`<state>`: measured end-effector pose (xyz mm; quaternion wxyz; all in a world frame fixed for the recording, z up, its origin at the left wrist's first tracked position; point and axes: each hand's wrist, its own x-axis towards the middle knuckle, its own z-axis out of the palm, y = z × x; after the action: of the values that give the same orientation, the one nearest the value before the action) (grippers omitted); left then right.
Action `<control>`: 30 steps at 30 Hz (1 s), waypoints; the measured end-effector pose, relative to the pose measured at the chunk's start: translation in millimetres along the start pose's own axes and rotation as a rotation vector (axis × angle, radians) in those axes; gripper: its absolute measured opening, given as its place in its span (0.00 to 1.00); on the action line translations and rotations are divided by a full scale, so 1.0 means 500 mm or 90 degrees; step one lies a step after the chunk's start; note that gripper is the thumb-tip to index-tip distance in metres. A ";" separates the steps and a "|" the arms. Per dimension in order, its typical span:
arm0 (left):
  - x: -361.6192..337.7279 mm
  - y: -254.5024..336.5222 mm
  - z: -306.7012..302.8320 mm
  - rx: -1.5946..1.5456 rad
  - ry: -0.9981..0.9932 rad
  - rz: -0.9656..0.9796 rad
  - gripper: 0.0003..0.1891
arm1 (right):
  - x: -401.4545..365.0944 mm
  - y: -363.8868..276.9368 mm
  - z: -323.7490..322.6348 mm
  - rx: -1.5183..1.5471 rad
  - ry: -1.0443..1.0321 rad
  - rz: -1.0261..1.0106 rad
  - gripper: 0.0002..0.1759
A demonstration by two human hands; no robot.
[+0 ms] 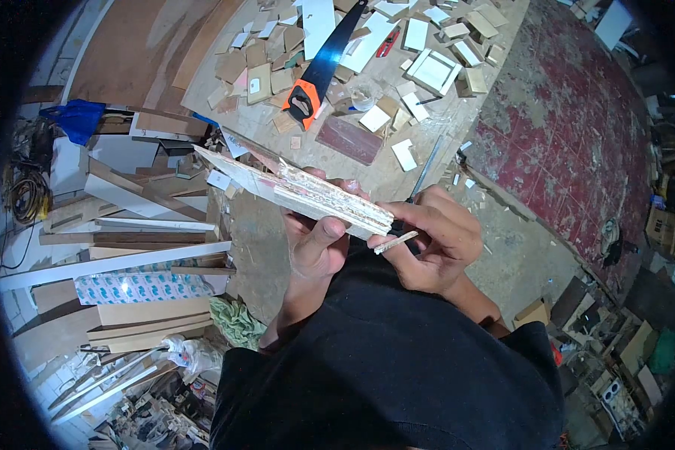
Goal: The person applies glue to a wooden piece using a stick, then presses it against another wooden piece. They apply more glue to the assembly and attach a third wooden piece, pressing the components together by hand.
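My left hand (316,247) is wrapped around several thin board offcuts (307,193), thumb on the near side and fingers behind. Their rough, chipped edges face up, and a pointed white end reaches out to the left. At the right end of these pieces is my right hand (439,244), its fingertips against the boards or very close to them. A short, narrow wood strip (395,242) is pinched between its thumb and fingers. The palm of the right hand is mostly hidden.
Ahead stands a worktable (225,120) strewn with small board offcuts. On it lie a handsaw (322,67) with an orange handle, a red tool (388,43), a clear cup (363,97) and a dark red block (349,140). Stacked planks (142,240) fill the left side.
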<state>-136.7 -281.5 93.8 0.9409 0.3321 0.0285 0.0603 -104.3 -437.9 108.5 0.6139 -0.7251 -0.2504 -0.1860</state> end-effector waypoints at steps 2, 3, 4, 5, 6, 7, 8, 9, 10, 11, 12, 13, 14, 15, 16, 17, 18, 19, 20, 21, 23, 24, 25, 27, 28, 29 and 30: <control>0.003 0.002 -0.005 -0.005 -0.008 -0.008 0.34 | 0.006 -0.004 -0.009 0.065 -0.035 0.027 0.18; 0.007 0.002 -0.009 -0.011 -0.060 0.016 0.35 | 0.009 -0.003 -0.020 0.066 -0.035 0.028 0.18; 0.013 0.002 -0.013 -0.017 -0.112 0.041 0.35 | 0.011 -0.002 -0.036 0.087 -0.057 0.046 0.17; 0.023 0.003 -0.018 -0.007 -0.162 0.083 0.34 | 0.015 -0.003 -0.047 0.109 -0.080 0.064 0.17; 0.027 0.009 -0.023 -0.007 -0.160 0.083 0.34 | 0.023 -0.005 -0.051 0.142 -0.079 0.062 0.15; 0.028 0.017 -0.029 0.085 -0.201 0.117 0.33 | 0.019 -0.006 -0.056 0.104 -0.089 0.073 0.13; 0.029 0.021 -0.032 0.176 -0.242 0.151 0.32 | 0.016 -0.008 -0.061 0.065 -0.098 0.083 0.11; 0.025 0.027 -0.027 0.219 -0.225 0.170 0.31 | 0.016 -0.013 -0.062 0.064 -0.098 0.084 0.11; 0.026 0.030 -0.023 0.218 -0.225 0.169 0.31 | 0.017 -0.019 -0.064 0.059 -0.091 0.078 0.10; 0.027 0.032 -0.019 0.241 -0.250 0.180 0.30 | 0.020 -0.023 -0.065 0.054 -0.084 0.072 0.08; 0.028 0.034 -0.015 0.265 -0.275 0.191 0.29 | 0.022 -0.026 -0.067 0.053 -0.084 0.073 0.08; 0.025 0.032 -0.008 0.274 -0.260 0.202 0.27 | 0.025 -0.027 -0.068 0.042 -0.094 0.056 0.08; 0.025 0.029 -0.007 0.275 -0.260 0.202 0.27 | 0.027 -0.028 -0.067 0.031 -0.105 0.038 0.08; 0.025 0.026 -0.007 0.286 -0.244 0.235 0.30 | 0.028 -0.028 -0.066 0.033 -0.106 0.038 0.08; 0.026 0.025 -0.008 0.297 -0.228 0.268 0.33 | 0.029 -0.028 -0.065 0.012 -0.107 0.033 0.08; 0.029 0.029 -0.011 0.297 -0.227 0.269 0.33 | 0.030 -0.027 -0.064 -0.010 -0.109 0.028 0.09; 0.035 0.035 -0.016 0.307 -0.267 0.274 0.32 | 0.028 -0.023 -0.064 -0.009 -0.110 0.028 0.09; 0.038 0.039 -0.019 0.317 -0.307 0.278 0.31 | 0.023 -0.017 -0.065 -0.006 -0.099 0.018 0.08; 0.037 0.039 -0.020 0.318 -0.306 0.278 0.31 | 0.020 -0.012 -0.066 -0.003 -0.089 0.008 0.08; 0.035 0.038 -0.021 0.304 -0.291 0.273 0.31 | 0.021 -0.011 -0.068 -0.002 -0.089 0.008 0.08; 0.032 0.033 -0.020 0.290 -0.278 0.267 0.31 | 0.021 -0.010 -0.072 -0.009 -0.080 0.001 0.08; 0.030 0.030 -0.018 0.275 -0.256 0.270 0.31 | 0.022 -0.009 -0.075 -0.009 -0.080 0.001 0.08; 0.029 0.028 -0.017 0.259 -0.235 0.273 0.31 | 0.023 -0.007 -0.077 -0.011 -0.069 -0.009 0.09; 0.028 0.024 -0.020 0.256 -0.235 0.264 0.31 | 0.026 -0.008 -0.078 -0.014 -0.058 -0.019 0.10; 0.028 0.023 -0.020 0.252 -0.236 0.256 0.30 | 0.030 -0.012 -0.075 -0.012 -0.060 -0.031 0.11; 0.025 0.023 -0.013 0.251 -0.236 0.256 0.30 | 0.032 -0.014 -0.072 -0.009 -0.062 -0.042 0.12; 0.020 0.025 -0.001 0.254 -0.201 0.235 0.30 | 0.032 -0.013 -0.071 -0.010 -0.061 -0.042 0.12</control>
<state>-128.1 -270.4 101.0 0.8231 0.5150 -0.1672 0.1713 -93.9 -469.7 129.4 0.5890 -0.7293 -0.3019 -0.1731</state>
